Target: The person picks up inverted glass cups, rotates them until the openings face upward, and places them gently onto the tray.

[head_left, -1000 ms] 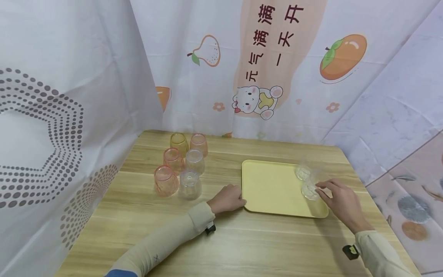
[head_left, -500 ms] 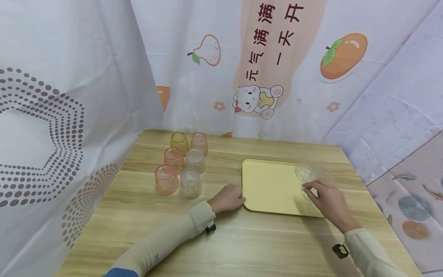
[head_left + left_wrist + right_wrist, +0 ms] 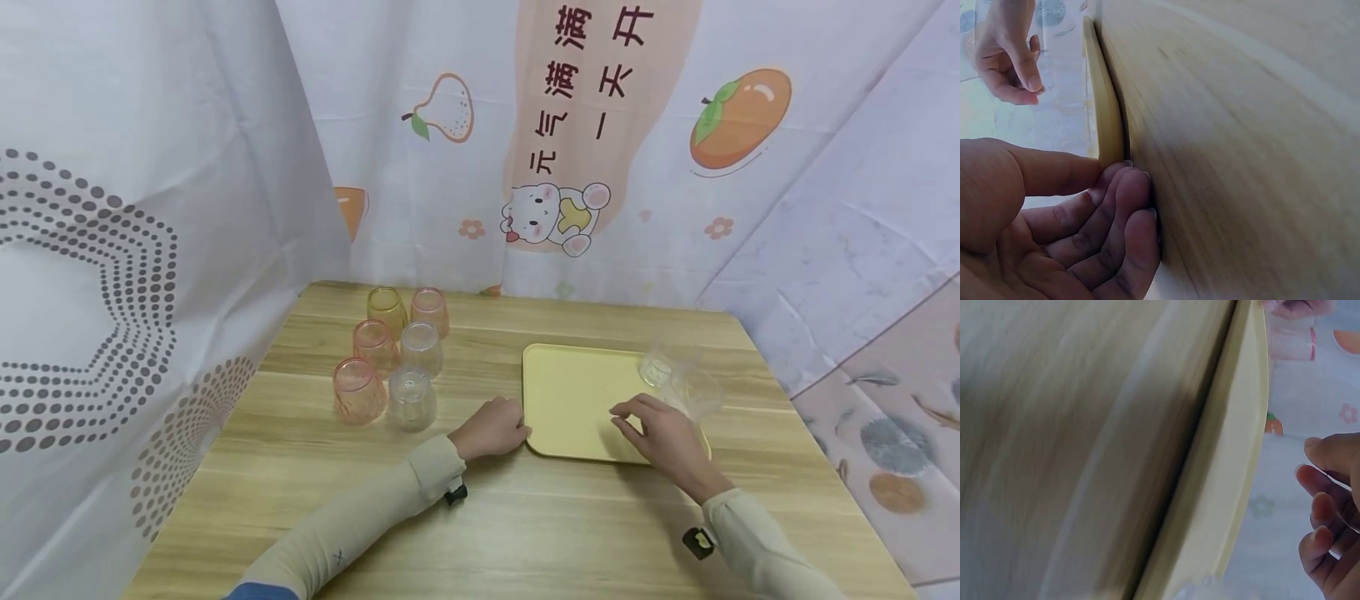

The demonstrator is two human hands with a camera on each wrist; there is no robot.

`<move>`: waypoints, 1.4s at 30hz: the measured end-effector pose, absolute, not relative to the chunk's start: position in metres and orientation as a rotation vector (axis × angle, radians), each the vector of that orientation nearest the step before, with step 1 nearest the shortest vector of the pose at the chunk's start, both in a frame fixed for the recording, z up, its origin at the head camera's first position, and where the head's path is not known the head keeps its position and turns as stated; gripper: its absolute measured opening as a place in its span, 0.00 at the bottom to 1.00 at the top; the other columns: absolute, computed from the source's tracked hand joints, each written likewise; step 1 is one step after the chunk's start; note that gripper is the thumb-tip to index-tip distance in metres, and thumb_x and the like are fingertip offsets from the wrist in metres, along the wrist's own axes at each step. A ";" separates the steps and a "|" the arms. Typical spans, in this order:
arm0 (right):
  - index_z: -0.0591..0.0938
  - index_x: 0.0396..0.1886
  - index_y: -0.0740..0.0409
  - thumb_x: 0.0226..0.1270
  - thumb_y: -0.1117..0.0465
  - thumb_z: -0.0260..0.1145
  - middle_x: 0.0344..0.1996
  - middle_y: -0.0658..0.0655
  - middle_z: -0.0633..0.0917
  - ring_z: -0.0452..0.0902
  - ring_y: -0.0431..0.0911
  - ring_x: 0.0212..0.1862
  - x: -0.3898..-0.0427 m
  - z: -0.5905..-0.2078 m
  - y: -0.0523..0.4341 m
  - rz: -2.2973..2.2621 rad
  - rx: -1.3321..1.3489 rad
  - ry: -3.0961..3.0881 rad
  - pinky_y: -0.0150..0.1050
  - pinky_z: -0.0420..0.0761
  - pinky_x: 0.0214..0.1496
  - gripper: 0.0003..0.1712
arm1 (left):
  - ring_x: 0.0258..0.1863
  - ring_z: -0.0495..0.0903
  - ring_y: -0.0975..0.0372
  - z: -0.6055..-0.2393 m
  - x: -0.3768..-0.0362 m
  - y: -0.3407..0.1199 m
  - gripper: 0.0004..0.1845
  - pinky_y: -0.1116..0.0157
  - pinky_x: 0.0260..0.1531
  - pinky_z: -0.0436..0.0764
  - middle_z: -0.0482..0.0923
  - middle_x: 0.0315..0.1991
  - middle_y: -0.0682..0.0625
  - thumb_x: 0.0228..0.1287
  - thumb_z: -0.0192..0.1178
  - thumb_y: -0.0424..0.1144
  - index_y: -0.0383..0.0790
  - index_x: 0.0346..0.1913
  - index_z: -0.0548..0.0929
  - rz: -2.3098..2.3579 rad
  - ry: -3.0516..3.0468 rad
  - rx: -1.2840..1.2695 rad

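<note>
Surface (image 3: 525,521), yellow tray (image 3: 577,400) right of centre, one side pinched.
Left hand (image 3: 491,429) pinches the tray's left edge by the near corner; right hand (image 3: 666,440) above its near right part, fingers loosely curled, thumb and forefinger slightly parted, nothing between. Six cups (image 3: 360,396) grouped far left; at least two clear cups (image 3: 655,369) at the tray's right end, outlines faint. Step, as judged: steadying the tray, right hand free. Next move would call for a light grip on smooth cup walls, tray braced.

I can't make out clean outlines on the clear cups (image 3: 693,392) at right; right hand (image 3: 666,440) hides some tray (image 3: 577,400) too
</note>
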State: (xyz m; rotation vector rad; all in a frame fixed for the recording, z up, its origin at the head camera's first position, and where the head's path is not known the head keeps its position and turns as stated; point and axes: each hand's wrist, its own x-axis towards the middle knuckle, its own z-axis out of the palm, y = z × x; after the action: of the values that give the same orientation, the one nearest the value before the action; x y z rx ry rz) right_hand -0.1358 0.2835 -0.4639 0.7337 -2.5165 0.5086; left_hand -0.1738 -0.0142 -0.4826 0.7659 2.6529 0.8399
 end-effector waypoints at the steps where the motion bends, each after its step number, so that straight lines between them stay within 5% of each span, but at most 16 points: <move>1: 0.90 0.36 0.54 0.56 0.65 0.79 0.33 0.44 0.86 0.64 0.30 0.23 -0.136 -0.465 0.280 0.514 0.738 -2.520 0.29 0.68 0.22 0.08 | 0.08 0.52 0.70 -0.483 -0.174 -0.014 0.30 0.73 0.11 0.55 0.52 0.07 0.61 0.72 0.62 0.36 0.47 0.10 0.62 0.838 2.654 0.772; 30: 0.90 0.36 0.49 0.61 0.59 0.78 0.30 0.38 0.83 0.76 0.36 0.28 -0.127 -0.492 0.211 0.615 0.909 -2.650 0.32 0.76 0.30 0.05 | 0.09 0.54 0.71 -0.481 -0.173 -0.014 0.29 0.73 0.12 0.56 0.54 0.09 0.61 0.71 0.64 0.37 0.47 0.12 0.63 0.794 2.668 0.784; 42: 0.90 0.34 0.46 0.59 0.57 0.80 0.30 0.36 0.83 0.73 0.30 0.29 -0.127 -0.493 0.200 0.631 0.977 -2.719 0.31 0.76 0.31 0.05 | 0.10 0.55 0.71 -0.483 -0.175 -0.013 0.28 0.73 0.12 0.56 0.55 0.09 0.61 0.71 0.64 0.37 0.48 0.12 0.64 0.777 2.674 0.792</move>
State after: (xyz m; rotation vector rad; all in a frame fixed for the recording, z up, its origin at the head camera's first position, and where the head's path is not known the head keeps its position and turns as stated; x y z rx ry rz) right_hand -0.1269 0.2001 -0.4930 0.9769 -2.7194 0.6311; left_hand -0.1753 -0.0134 -0.4827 0.7921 2.6736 0.7770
